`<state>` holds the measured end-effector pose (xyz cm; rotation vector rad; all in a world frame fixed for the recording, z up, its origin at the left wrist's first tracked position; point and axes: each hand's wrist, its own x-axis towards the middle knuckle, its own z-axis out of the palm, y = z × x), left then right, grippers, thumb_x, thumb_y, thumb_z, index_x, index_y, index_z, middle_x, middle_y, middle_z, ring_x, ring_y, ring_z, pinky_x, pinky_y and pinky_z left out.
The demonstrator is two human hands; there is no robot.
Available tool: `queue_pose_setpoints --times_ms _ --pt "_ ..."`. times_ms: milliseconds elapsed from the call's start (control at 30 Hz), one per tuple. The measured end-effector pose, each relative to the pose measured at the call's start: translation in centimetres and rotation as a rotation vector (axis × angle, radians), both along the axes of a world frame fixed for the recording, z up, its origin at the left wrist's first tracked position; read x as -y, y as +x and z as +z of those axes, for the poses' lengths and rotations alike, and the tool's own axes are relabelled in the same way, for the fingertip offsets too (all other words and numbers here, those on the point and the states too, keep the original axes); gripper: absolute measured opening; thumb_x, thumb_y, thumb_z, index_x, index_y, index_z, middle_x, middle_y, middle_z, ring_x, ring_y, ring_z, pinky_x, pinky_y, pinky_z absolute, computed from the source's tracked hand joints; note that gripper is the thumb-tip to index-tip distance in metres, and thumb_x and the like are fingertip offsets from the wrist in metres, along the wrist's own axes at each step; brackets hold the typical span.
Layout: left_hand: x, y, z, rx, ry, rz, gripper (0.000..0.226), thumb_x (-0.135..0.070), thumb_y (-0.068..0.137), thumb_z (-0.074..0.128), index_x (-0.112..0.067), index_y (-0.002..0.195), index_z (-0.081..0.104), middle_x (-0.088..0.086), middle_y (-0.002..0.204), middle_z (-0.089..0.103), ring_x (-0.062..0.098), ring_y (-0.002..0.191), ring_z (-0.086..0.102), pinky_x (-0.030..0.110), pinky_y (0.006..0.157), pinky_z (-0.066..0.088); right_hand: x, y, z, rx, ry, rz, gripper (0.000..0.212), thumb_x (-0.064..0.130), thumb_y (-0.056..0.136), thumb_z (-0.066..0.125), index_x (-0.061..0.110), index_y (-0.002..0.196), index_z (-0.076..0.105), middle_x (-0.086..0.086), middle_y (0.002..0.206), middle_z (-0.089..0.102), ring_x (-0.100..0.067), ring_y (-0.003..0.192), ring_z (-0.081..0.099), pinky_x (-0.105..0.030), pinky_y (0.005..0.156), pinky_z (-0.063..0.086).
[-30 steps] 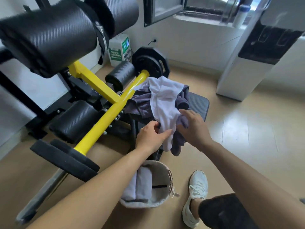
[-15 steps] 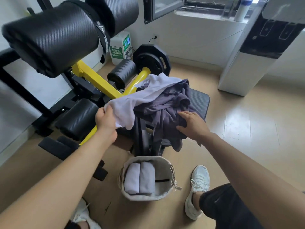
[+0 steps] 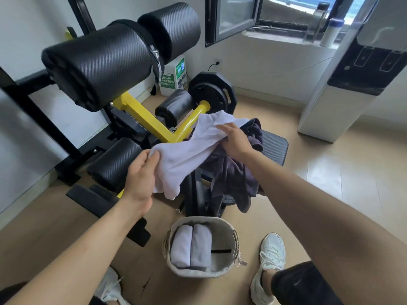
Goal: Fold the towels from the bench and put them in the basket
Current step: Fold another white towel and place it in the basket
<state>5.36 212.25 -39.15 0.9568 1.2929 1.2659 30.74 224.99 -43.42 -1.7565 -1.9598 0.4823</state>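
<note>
In the head view, the white towel (image 3: 182, 159) is lying stretched across the near-left edge of the bench (image 3: 274, 148), partly on top of the dark towel (image 3: 233, 172) heaped on that bench. The left hand (image 3: 141, 172), just left of the bench, is gripping the towel's near end with fingers curled round it and the thumb over the top. The right hand (image 3: 235, 139), over the bench, is closing on the far end with fingers bent into the cloth.

The risks, as I judge them:
- The dark towel is already hanging off the bench's near edge, so lifting the white one may drag it to the floor.
- The white towel may snag on the yellow frame (image 3: 143, 113) left of the bench.
- The basket (image 3: 198, 272), below the bench's near end, is holding two folded towels (image 3: 190, 245), so a loose fold may not fit.
</note>
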Motion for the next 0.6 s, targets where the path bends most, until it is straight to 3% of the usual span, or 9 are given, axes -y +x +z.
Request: queue_pose_setpoints --times_ms 67,167,233,367,467,600 --pt "0.3 -0.7 -0.2 -0.008 -0.009 0.024 0.020 -0.029 0.107 0.049 -0.020 0.108 0.066 0.007 0.106 0.072 0.018 0.093 0.068 0.034 0.072 0.053 -1.4 1.0 -0.2 0.052 -0.027 -0.052 0.033 0.006 0.093 0.052 0.016 0.117 0.072 -0.014 0.115 0.071 -0.035 0.104 0.065 -0.038 0.091 0.052" --pt "0.5 -1.9 -0.8 -0.046 -0.033 0.084 0.019 -0.028 0.107 0.049 -0.019 0.108 0.066 0.005 0.106 0.072 0.016 0.093 0.069 0.030 0.068 0.054 -3.0 2.2 0.2 0.080 -0.006 -0.102 0.024 0.010 0.089 0.052 0.010 0.093 0.075 -0.014 0.091 0.074 -0.037 0.088 0.065 -0.040 0.077 0.053" --pt "0.5 -2.8 -1.6 -0.061 -0.062 0.162 0.019 -0.027 0.106 0.050 -0.018 0.109 0.066 0.006 0.108 0.072 0.019 0.097 0.069 0.032 0.071 0.054 -3.9 2.6 1.0 0.089 0.028 -0.129 0.020 0.009 0.087 0.054 0.005 0.089 0.073 -0.015 0.088 0.072 -0.036 0.085 0.064 -0.040 0.072 0.051" --pt "-0.1 -3.8 -2.6 -0.110 -0.114 0.271 0.017 -0.026 0.103 0.056 -0.023 0.120 0.060 0.003 0.121 0.065 0.026 0.118 0.062 0.036 0.087 0.053 -5.6 2.2 4.5 -0.045 0.118 -0.146 0.024 -0.001 0.082 0.059 0.006 0.096 0.077 -0.013 0.095 0.075 -0.020 0.083 0.059 -0.023 0.071 0.038" --pt "-0.4 -4.2 -2.3 -0.120 -0.102 0.225 0.045 -0.024 0.099 0.064 -0.033 0.140 0.048 -0.002 0.139 0.053 0.020 0.126 0.054 0.040 0.101 0.048 -6.4 0.5 8.1 -0.072 0.186 -0.043 0.022 0.003 0.079 0.066 0.012 0.094 0.079 -0.005 0.092 0.076 -0.012 0.081 0.062 -0.020 0.075 0.046" --pt "-0.6 -4.8 -1.0 -0.338 -0.003 0.143 0.063 -0.019 0.082 0.082 -0.032 0.136 0.052 -0.004 0.134 0.052 0.015 0.119 0.051 0.029 0.086 0.048 -6.0 -2.2 12.6 -0.077 0.308 0.113 0.015 0.009 0.079 0.074 0.013 0.092 0.080 0.000 0.089 0.077 -0.013 0.079 0.068 -0.022 0.084 0.054"
